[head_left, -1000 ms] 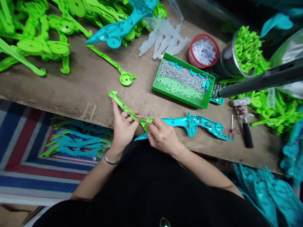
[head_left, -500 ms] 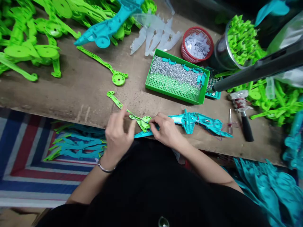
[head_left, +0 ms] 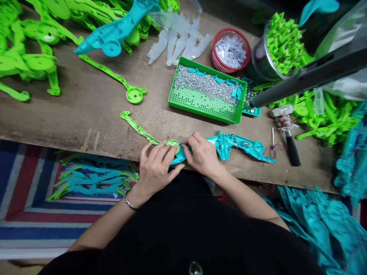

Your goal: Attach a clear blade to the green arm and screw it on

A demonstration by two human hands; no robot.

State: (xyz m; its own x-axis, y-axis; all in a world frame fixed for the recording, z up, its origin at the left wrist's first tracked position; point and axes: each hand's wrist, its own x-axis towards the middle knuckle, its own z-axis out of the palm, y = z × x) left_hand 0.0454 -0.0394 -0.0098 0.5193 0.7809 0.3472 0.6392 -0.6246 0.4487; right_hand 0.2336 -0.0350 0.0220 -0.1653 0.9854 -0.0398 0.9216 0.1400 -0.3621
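Green arm piece [head_left: 140, 129], round end pinched by left hand [head_left: 156, 168] fingers at the worktop [head_left: 94, 110] near edge | right hand [head_left: 202, 154] fingers press teal body shell [head_left: 241, 147] against it | step: seating joint, likely | next needs alignment, firm push | screw tray [head_left: 206, 91] behind.
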